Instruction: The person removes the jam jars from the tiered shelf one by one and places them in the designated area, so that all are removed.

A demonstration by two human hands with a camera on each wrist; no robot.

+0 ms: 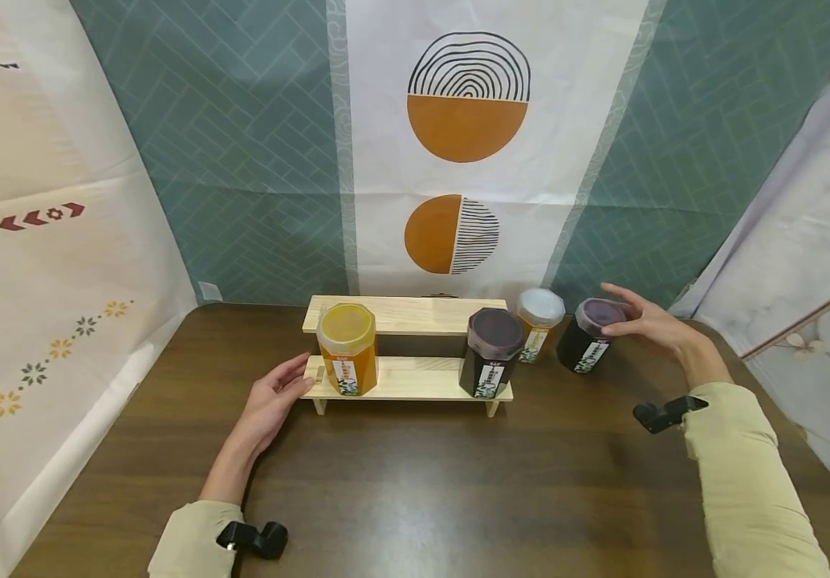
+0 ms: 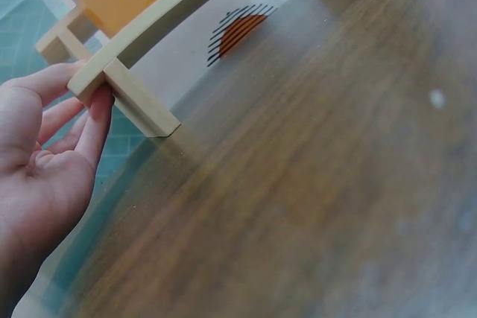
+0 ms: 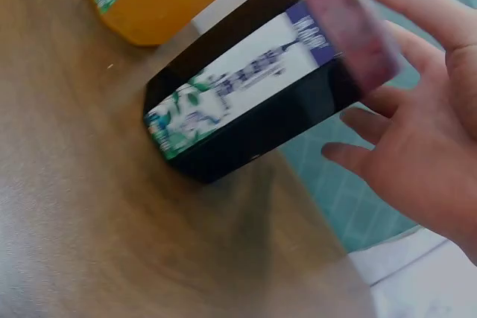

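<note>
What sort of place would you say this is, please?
Probably an indoor tabletop set: creased, patterned backdrops rise behind a dark wood-grain table bearing a two-tier wooden rack and lidded jars.

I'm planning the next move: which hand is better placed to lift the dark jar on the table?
Probably the right hand: it is at the lid of that dark jar, while the left hand holds the left end of the wooden rack.

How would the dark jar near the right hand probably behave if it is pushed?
The dark jar is probably heavy, as it looks filled. Its flat-sided shape should resist rolling. Being taller than wide, it might tip if pushed near the purple lid.
</note>
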